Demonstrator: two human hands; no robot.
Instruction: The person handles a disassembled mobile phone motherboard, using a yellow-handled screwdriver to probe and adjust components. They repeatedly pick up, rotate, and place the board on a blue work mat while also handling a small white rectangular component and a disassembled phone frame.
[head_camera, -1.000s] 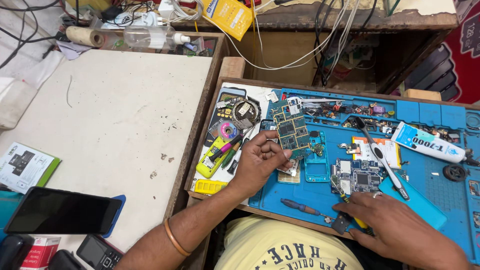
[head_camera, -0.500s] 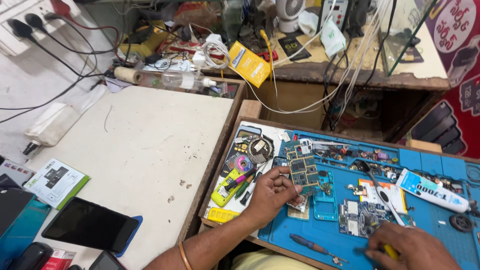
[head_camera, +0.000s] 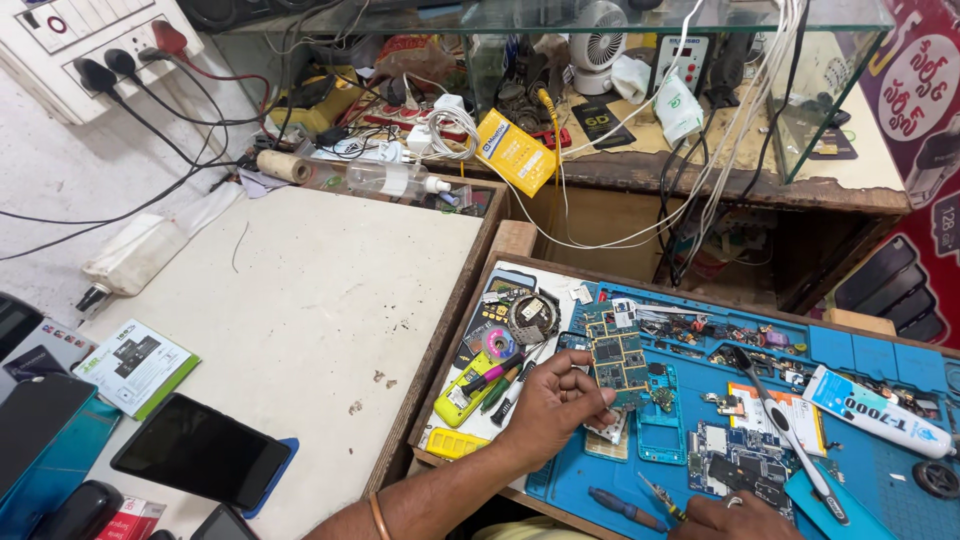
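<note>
Fingers of the left hand (head_camera: 548, 412) pinch a green circuit board (head_camera: 617, 358) above the blue mat's (head_camera: 890, 465) left edge; inspection seems underway. Right hand (head_camera: 735, 518), at the mat's near edge, grips small tweezers (head_camera: 660, 497). Probing next would call for a steady board.

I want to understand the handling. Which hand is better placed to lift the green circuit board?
Left. The left hand already touches the green rectangular circuit board with its fingers; the right hand rests apart near the frame's bottom edge.
</note>
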